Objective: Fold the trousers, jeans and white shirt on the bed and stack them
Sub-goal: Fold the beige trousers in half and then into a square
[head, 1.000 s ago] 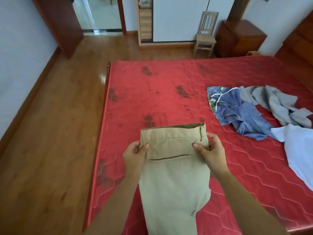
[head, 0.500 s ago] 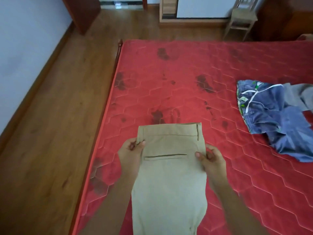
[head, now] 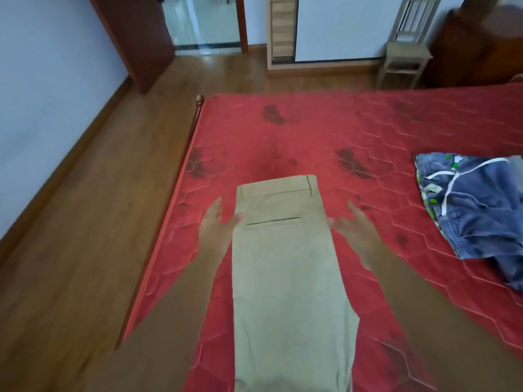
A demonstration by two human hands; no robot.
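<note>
Along the left runs the wooden floor (head: 85, 227), and the red quilted mattress of the bed (head: 311, 131) begins at its edge. The person's left hand (head: 215, 227) hovers just beside the left side of the beige trousers (head: 285, 264), fingers straight and spread, gripping nothing. Its thumb reaches to the cloth's edge near the back pocket slit, though the blur hides whether it touches. The trousers lie flat on the mattress near its left edge, folded lengthwise into one long strip, waistband pointing away from the person and the legs running down out of view. On the other side, the right hand (head: 353, 230) mirrors the first: open, fingers extended, holding nothing, thumb close to the right edge of the cloth. Back by the far wall stands a small wooden chair (head: 404, 52). Well apart to the right, the blue jeans (head: 475, 210) lie crumpled on the mattress, a white drawstring trailing across them.
</note>
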